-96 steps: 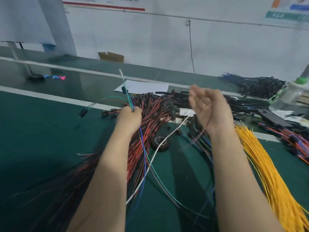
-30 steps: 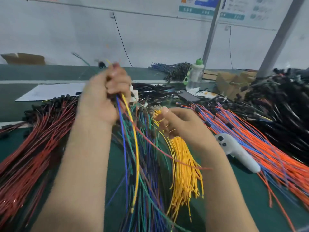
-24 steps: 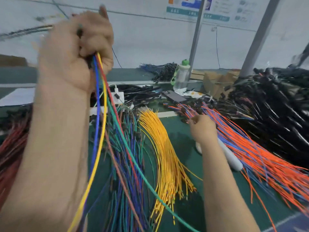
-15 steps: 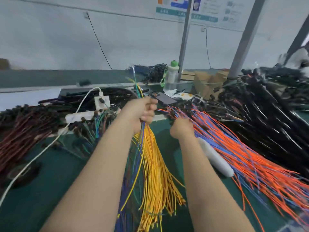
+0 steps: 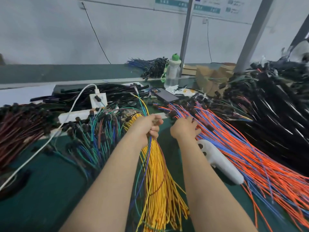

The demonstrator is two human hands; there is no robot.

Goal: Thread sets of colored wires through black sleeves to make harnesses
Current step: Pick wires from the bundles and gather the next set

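A heap of dark red wires [image 5: 20,128] lies at the left edge of the green table [image 5: 41,190]. A white cable [image 5: 50,133] runs across it from a power strip [image 5: 78,114]. Behind the strip, toward the far edge, lies a stack of black sleeves [image 5: 103,93]. Just right of the strip spreads a tangle of green and blue wires [image 5: 97,133].

The left hand [image 5: 147,126] is closed in a fist round a thin set of wires [image 5: 143,106]. Yellow, green, blue and brown strands rise above the knuckles and trail down below the wrist. Three seconds ago this fist held no yellow strand. Less than a second ago it was raised high, near the camera. Now it sits low over the top end of the yellow wires [image 5: 160,190], which fan toward the near edge.

The right hand [image 5: 184,129] is apart from the left. Half a second ago it was bunched at the top of the orange and blue wires [image 5: 250,156]. Now its fingers [image 5: 192,120] spread onto those strands; I cannot tell whether they pinch one. A white controller [image 5: 220,163] lies beside that forearm, touching the orange strands.

Farther back stand a phone [image 5: 165,96] and a clear bottle [image 5: 173,71]. A mound of black harnesses [image 5: 275,106] fills the right edge.
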